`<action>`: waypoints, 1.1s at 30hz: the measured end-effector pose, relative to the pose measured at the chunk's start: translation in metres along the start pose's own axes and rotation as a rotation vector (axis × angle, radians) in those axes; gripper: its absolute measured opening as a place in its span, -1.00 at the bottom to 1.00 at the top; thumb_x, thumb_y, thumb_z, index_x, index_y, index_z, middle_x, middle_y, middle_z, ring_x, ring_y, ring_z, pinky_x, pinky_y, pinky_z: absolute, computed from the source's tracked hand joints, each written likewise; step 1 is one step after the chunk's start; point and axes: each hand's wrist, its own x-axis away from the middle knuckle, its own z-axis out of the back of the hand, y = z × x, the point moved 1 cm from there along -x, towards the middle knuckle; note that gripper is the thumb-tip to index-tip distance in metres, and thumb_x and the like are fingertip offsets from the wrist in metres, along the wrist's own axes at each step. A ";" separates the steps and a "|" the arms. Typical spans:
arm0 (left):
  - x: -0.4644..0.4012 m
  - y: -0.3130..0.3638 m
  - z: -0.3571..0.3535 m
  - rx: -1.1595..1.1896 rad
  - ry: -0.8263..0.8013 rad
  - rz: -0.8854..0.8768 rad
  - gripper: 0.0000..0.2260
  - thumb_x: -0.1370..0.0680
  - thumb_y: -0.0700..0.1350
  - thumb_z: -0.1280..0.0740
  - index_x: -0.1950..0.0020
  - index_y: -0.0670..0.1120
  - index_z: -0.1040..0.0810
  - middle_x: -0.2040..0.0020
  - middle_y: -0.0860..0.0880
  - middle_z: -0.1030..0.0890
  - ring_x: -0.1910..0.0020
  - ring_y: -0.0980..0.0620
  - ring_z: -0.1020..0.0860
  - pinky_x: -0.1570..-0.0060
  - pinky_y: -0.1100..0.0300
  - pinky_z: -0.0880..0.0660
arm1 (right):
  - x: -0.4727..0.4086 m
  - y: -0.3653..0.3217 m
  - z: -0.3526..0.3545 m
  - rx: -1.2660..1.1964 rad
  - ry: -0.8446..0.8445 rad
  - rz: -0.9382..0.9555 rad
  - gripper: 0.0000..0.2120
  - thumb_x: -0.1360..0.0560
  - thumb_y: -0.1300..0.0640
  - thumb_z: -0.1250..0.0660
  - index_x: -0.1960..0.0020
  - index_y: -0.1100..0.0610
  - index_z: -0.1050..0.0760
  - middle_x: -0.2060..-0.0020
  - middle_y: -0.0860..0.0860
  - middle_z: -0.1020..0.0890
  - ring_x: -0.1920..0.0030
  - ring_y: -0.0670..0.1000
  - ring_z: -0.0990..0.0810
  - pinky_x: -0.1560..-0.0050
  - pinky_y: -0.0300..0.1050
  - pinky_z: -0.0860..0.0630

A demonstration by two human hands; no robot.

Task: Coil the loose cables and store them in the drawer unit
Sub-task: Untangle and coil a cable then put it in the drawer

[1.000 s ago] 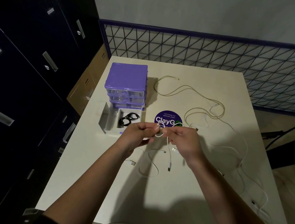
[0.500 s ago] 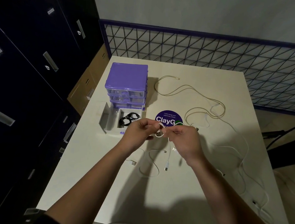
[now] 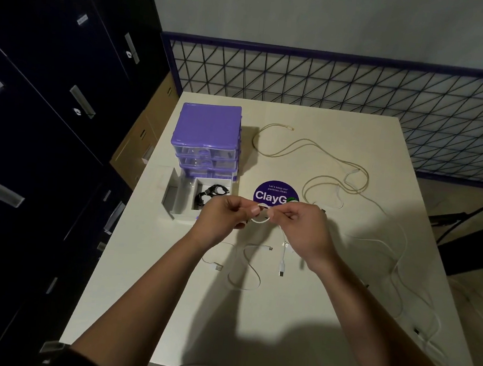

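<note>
My left hand (image 3: 222, 219) and my right hand (image 3: 303, 228) meet above the table, both pinching a small white cable coil (image 3: 260, 219). Its free end with a plug (image 3: 282, 266) hangs down below my right hand. The purple drawer unit (image 3: 206, 139) stands at the table's left. Its bottom drawer (image 3: 185, 198) is pulled out and holds a coiled black cable (image 3: 211, 194). A short white cable (image 3: 244, 267) lies under my hands. A beige cable (image 3: 310, 151) and a long white cable (image 3: 397, 255) lie loose to the right.
A round purple ClayGo sticker (image 3: 274, 193) sits on the white table (image 3: 250, 329) just beyond my hands. Dark lockers (image 3: 51, 107) stand on the left. A wire mesh fence (image 3: 345, 86) runs behind the table. Cardboard boxes (image 3: 141, 142) sit by the table's left side.
The coil between my fingers has grown tighter and the hanging end has shortened and risen. My hands stayed in nearly the same place.
</note>
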 end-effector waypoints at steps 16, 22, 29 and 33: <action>0.004 0.000 0.000 0.269 0.121 0.098 -0.92 -0.53 -0.18 -0.39 0.04 -0.10 -0.68 0.21 0.04 -0.67 0.21 0.11 -0.57 0.04 0.21 -0.56 | -0.001 0.025 0.006 -0.012 -0.189 -0.319 -0.90 -0.47 0.13 -0.44 0.13 0.17 -0.64 0.38 0.03 -0.57 0.42 -0.03 -0.44 0.37 -0.18 -0.45; 0.011 -0.004 -0.007 0.298 0.032 0.137 -0.91 -0.55 -0.16 -0.37 0.01 -0.07 -0.67 0.16 0.03 -0.66 0.16 0.10 -0.56 0.05 0.24 -0.55 | 0.001 0.023 0.007 -0.439 -0.128 -0.447 -0.92 -0.48 0.28 -0.40 0.12 0.31 -0.60 0.34 0.19 -0.59 0.36 0.12 -0.62 0.31 -0.13 -0.62; 0.013 -0.011 -0.014 0.246 0.050 0.135 -0.92 -0.53 -0.16 -0.39 0.06 -0.06 -0.69 0.19 0.00 -0.67 0.16 0.09 -0.57 0.07 0.22 -0.53 | 0.005 0.018 0.005 -0.860 -0.185 -0.556 -0.83 -0.57 0.14 -0.28 -0.02 0.21 -0.58 0.24 0.06 -0.64 0.23 0.02 -0.62 0.10 -0.16 -0.57; 0.012 -0.010 -0.013 0.259 0.057 0.149 -0.92 -0.53 -0.16 -0.40 0.04 -0.09 -0.69 0.17 0.05 -0.69 0.19 0.12 -0.58 0.05 0.23 -0.54 | 0.007 0.017 0.004 -0.814 -0.277 -0.600 -0.83 -0.56 0.06 -0.28 0.00 0.12 -0.60 0.23 0.00 -0.63 0.28 -0.06 -0.55 0.16 -0.21 -0.43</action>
